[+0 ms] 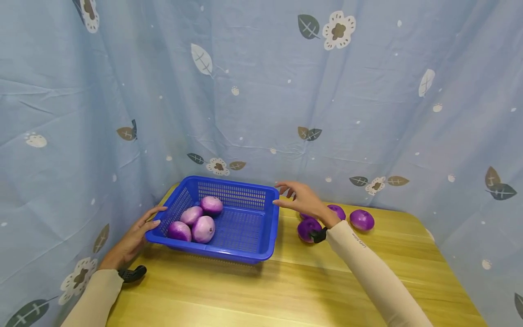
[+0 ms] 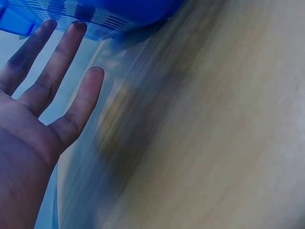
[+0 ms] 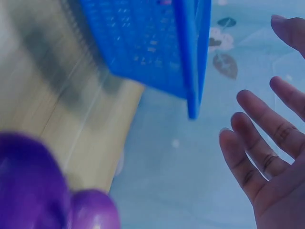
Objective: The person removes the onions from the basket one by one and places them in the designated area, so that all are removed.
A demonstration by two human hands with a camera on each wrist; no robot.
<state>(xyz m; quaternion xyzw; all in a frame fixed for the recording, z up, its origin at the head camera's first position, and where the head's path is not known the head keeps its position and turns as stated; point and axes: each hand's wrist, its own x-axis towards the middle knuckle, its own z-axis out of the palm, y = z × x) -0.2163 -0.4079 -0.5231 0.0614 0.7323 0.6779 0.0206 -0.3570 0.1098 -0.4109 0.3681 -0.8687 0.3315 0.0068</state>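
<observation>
A blue plastic basket [image 1: 241, 252] with slotted walls is on the left part of the table, and several purple onions [image 1: 203, 229] lie in its left half. My left hand [image 1: 132, 238] is at its left rim, thumb and fingertips right at the edge. In the left wrist view, straight, spread fingers [image 2: 76, 107] reach to the basket's slotted wall. My right hand [image 1: 300, 197] is by the right rim, thumb and fingers apart. The right wrist view shows a gap between those fingers [image 3: 269, 129] and the basket [image 3: 143, 43], with nothing held.
Several darker purple onions [image 1: 362, 220] lie on the wooden table [image 1: 318, 290] right of the basket, some partly hidden behind the right wrist. A blue curtain [image 1: 261, 91] with flowers and leaves hangs behind the table and along its sides.
</observation>
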